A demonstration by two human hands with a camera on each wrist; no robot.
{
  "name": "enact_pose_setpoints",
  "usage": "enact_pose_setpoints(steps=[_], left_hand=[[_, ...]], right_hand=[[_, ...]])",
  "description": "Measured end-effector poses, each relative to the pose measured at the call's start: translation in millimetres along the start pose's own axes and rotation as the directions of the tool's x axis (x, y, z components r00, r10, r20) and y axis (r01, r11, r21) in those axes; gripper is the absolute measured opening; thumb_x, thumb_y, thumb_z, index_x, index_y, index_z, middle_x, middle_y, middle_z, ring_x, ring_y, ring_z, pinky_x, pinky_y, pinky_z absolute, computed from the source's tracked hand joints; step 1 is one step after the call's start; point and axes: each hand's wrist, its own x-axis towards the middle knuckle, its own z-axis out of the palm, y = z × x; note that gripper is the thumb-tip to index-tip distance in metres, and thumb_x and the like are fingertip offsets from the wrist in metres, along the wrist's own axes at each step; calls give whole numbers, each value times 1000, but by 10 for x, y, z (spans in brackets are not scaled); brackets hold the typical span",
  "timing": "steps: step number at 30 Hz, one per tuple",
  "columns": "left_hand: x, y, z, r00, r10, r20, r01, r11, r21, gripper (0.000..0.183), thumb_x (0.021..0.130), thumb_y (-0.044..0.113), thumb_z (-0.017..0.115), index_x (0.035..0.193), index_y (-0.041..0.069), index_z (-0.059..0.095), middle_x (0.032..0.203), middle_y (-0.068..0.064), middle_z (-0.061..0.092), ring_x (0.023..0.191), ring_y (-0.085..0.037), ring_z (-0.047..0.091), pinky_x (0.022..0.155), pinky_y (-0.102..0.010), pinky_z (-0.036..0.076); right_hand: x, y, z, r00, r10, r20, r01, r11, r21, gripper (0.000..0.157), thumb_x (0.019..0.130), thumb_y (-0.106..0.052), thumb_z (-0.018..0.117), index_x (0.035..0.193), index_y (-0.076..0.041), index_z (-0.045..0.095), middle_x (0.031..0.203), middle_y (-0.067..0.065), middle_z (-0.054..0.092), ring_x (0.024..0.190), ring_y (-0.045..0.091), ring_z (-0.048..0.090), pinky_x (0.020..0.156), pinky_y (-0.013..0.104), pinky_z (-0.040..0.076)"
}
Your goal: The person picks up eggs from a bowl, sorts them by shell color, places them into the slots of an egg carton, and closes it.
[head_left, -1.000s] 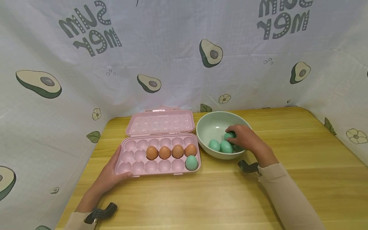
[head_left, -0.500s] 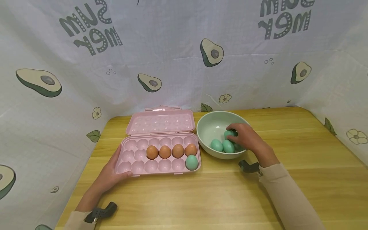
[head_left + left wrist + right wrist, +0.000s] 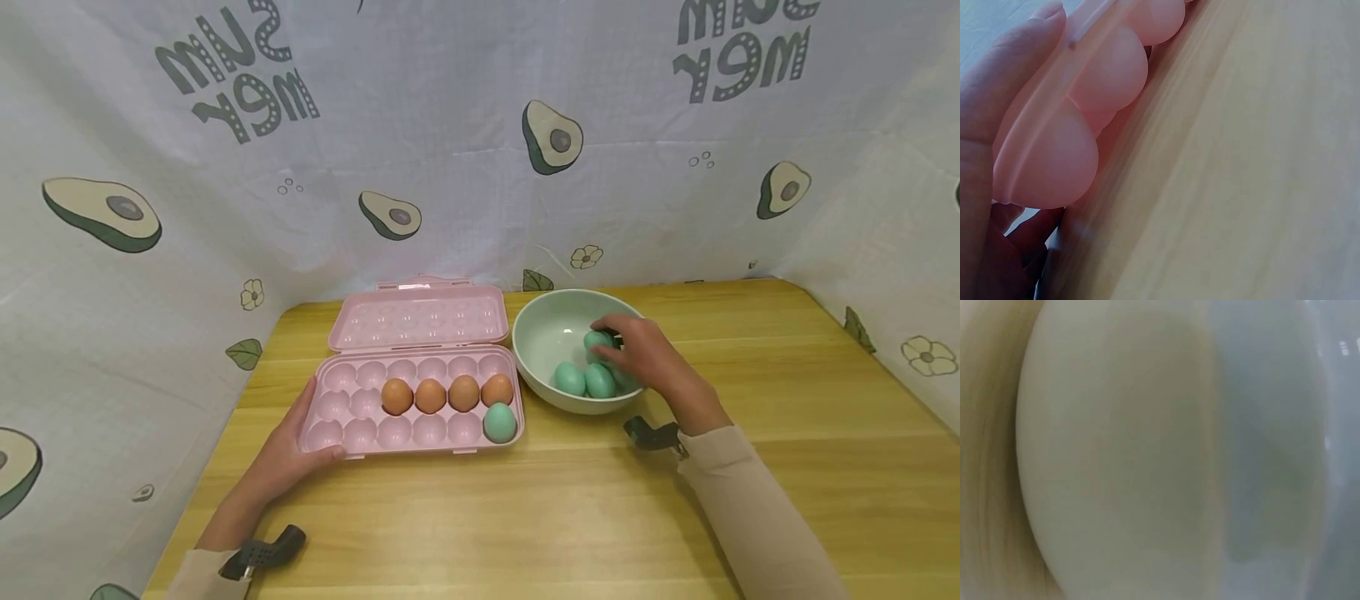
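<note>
My left hand (image 3: 281, 454) holds the left end of a pink egg box (image 3: 327, 392), its thumb along the front edge. From the left wrist view, the thumb (image 3: 1019, 59) lies on the rim above the rounded cups (image 3: 1050, 159). Several brown eggs (image 3: 431, 396) line the middle row, and one green egg (image 3: 499, 423) fills the front right cup. Inside the light green bowl (image 3: 536, 333), my right hand (image 3: 645, 354) pinches a green egg (image 3: 596, 341) between thumb and fingers. Two more green eggs (image 3: 570, 379) lie below it. Only the bowl's wall (image 3: 1116, 456) shows in the right wrist view.
The box's lid (image 3: 420, 321) lies folded back behind the cups. Just right of the box stands the bowl, on a wooden table (image 3: 480, 517). A printed cloth (image 3: 465, 183) hangs behind and at both sides.
The two loose green eggs have shifted slightly to the right in the bowl. My right hand stays around its egg with only a small movement. The left hand keeps its place on the box.
</note>
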Motion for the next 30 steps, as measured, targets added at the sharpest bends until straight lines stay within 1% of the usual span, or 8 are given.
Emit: enact_pose_setpoints(steps=[5, 10, 17, 22, 26, 30], left_hand=[[7, -3, -1, 1000, 6, -1, -6, 1000, 5, 116, 71, 27, 84, 157, 20, 5, 158, -18, 17, 139, -43, 24, 107, -62, 24], [3, -4, 3, 1000, 7, 4, -7, 1000, -6, 116, 72, 27, 84, 157, 22, 5, 159, -15, 17, 140, -42, 24, 107, -62, 25], [-8, -7, 6, 1000, 6, 5, -6, 1000, -3, 116, 72, 27, 84, 157, 24, 5, 159, -13, 17, 140, -41, 25, 106, -62, 26], [-9, -24, 8, 1000, 3, 1, -3, 1000, 6, 116, 72, 27, 84, 157, 23, 5, 159, -16, 17, 139, -43, 24, 106, -62, 25], [-7, -30, 14, 1000, -5, 0, 5, 1000, 15, 116, 72, 28, 84, 157, 22, 4, 159, -16, 17, 140, -44, 23, 107, -62, 24], [-7, -23, 17, 1000, -8, 1, 8, 1000, 18, 116, 72, 29, 83, 157, 21, 4, 159, -17, 17, 140, -44, 23, 107, -63, 25]], right_hand=[[-2, -1, -14, 1000, 3, -14, -3, 1000, 0, 32, 83, -5, 74, 111, 9, 64, 101, 21, 67, 92, 33, 63, 83, 50, 51], [-15, -12, -32, 1000, 0, -14, 0, 1000, 4, 35, 84, -4, 72, 115, 10, 62, 103, 22, 66, 93, 34, 62, 83, 50, 51], [-27, -55, -68, 1000, -12, -17, 12, 999, 31, 38, 88, -4, 68, 121, 11, 58, 110, 25, 63, 98, 37, 60, 86, 52, 50], [-34, -141, -93, 999, -45, -20, 47, 996, 76, 37, 89, -5, 67, 123, 9, 58, 111, 22, 63, 98, 35, 61, 85, 50, 52], [-38, -219, -111, 998, -50, -30, 53, 990, 132, 36, 90, -5, 66, 123, 9, 59, 111, 21, 62, 98, 33, 61, 83, 47, 54], [-36, -276, -118, 997, -48, -57, 57, 986, 160, 36, 90, -5, 66, 123, 8, 59, 111, 20, 61, 98, 32, 62, 83, 44, 54]])
